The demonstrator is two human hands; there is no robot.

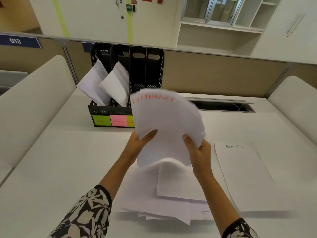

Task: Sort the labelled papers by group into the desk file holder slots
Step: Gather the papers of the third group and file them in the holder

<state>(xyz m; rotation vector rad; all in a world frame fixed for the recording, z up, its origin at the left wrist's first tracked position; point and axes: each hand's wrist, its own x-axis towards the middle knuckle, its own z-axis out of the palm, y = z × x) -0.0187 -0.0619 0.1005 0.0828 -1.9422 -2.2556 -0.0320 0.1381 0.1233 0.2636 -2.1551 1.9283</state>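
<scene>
A fanned stack of white papers (166, 121) headed FINANCE in red is lifted above the desk. My left hand (140, 140) grips its lower left edge and my right hand (197, 146) grips its lower right edge. Behind it stands the black file holder (154, 71) with several slots. Its two left slots hold white papers (103, 83). Coloured labels (109, 121) on its front read HR, SPORTS and a part-hidden third. An ADMIN sheet stack (240, 169) lies flat at the right. A loose pile of papers (163, 194) lies under my hands.
The white desk (60, 169) has padded side dividers on the left (34, 100) and right (295, 103). A cable slot (223, 105) opens at the back right. A beige partition wall (214, 74) rises behind the holder.
</scene>
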